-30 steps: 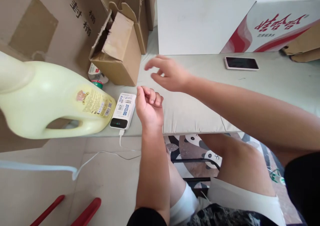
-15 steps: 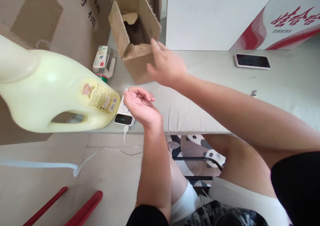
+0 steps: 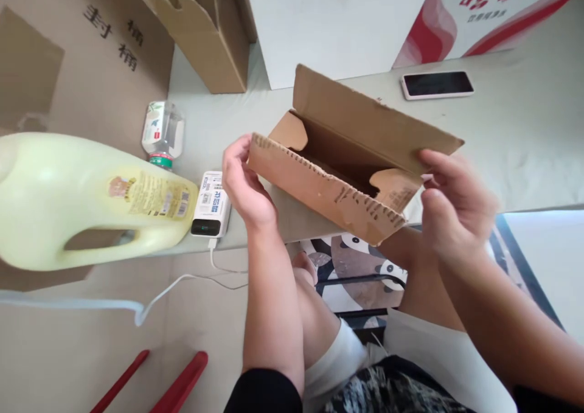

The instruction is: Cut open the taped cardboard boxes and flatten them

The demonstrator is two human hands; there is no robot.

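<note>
An open cardboard box (image 3: 328,188) is held in front of me above the edge of the pale surface, tilted, its long flap raised on the far side and small flaps at both ends. My left hand (image 3: 246,182) grips its left end, with the fingers partly hidden behind the cardboard. At the right end my right hand (image 3: 456,203) holds the box with thumb and fingers bent around the corner. Close to my left hand lies a white power bank (image 3: 211,203) with a dark display and a plugged-in white cable (image 3: 212,249).
A large pale-yellow jug (image 3: 91,188) lies at left beside a small clear bottle (image 3: 164,133). Another cardboard box (image 3: 205,42) stands behind. White boxes (image 3: 319,30) line the back, with a phone (image 3: 438,84) in front. Red bars (image 3: 182,382) show at lower left.
The cardboard box has come away from the back toward me and turned sideways. My right hand has moved right to its end, and my left hand has closed on the other end.
</note>
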